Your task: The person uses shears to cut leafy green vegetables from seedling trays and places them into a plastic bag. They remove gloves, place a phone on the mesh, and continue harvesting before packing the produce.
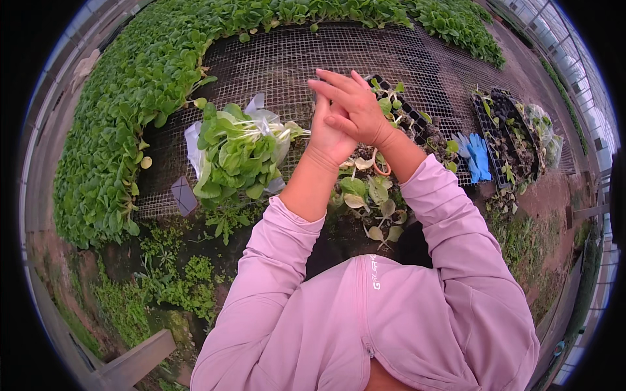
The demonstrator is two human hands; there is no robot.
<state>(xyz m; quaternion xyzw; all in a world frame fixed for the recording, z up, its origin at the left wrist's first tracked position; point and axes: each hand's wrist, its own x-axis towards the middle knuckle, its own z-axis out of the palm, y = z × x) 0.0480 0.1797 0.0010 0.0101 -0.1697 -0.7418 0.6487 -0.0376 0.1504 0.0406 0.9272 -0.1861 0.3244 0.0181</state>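
Above a wire mesh bench [274, 54], my left hand [328, 128] and my right hand [356, 105] press against each other, palm to palm, the right one lying over the left. Neither shows anything held, though the palms hide what is between them. Left of them lies a bunch of leafy green seedlings [239, 156] with pale stems, partly wrapped in clear plastic. Behind and below my right hand, a black cell tray [415, 119] holds soil and a few seedlings. Loose yellowing leaves [376, 190] lie under my forearms. A ring-like orange-pink thing [382, 167] is near my right wrist.
Dense seedlings [98, 161] fill the bench's left and far sides. A dark flat rectangular object [184, 195] rests at the near edge. Blue gloves [477, 156], more cell trays [508, 132] and a plastic bag of greens [547, 137] are at right. A post [142, 354] stands lower left.
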